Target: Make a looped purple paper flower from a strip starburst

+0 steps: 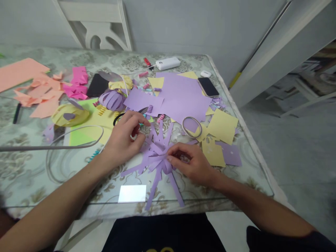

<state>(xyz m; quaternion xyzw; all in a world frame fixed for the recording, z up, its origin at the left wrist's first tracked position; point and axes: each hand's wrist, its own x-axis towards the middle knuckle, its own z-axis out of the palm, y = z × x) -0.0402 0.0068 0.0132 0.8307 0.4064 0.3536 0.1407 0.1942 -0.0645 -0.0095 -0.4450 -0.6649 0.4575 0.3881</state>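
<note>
In front of me on the glass-topped table lies a star-shaped cluster of purple paper strips point(157, 157). Its longer strips fan outward, while several in the middle are curled up and over. My right hand point(193, 162) is at the right side of the cluster, thumb and forefinger pinched on one of the curled strips. Just left of the strips hovers my left hand point(128, 138), its fingers bent, thumb and forefinger apart, with nothing visible between them. A roll of tape point(191, 127) or similar thin ring lies beyond my right hand.
Purple sheets point(183, 94) and yellow paper pieces point(223, 126) spread across the right half. A phone point(208, 86) and a white power bank point(168, 63) lie further back. Finished-looking paper balls point(112, 100), a cable point(52, 148) and orange paper point(42, 91) occupy the left.
</note>
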